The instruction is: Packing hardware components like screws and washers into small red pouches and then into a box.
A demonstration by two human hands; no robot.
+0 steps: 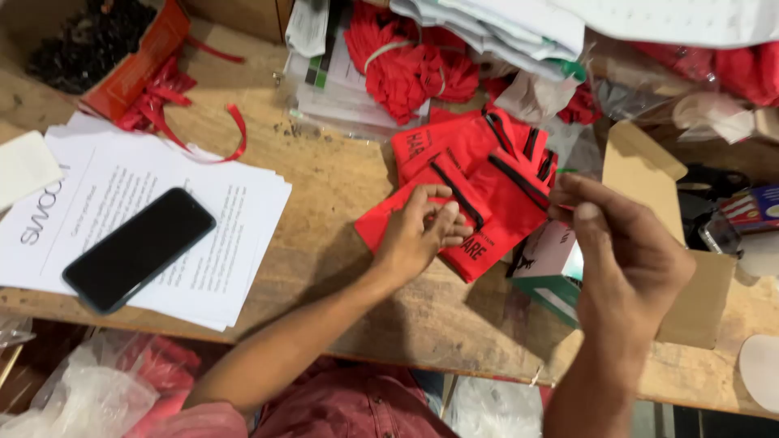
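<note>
Red zippered pouches, black trim | left hand pinching one | right hand grip unclear

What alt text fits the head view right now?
A person's left hand presses on a pile of red zip pouches on a wooden table, while the right hand is raised beside them. A black phone lies on printed papers.

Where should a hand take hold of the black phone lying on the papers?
Grip the black phone across its two long edges near the middle, coming from above. It lies flat and diagonal on the paper stack, screen up, with both long edges clear.
</note>
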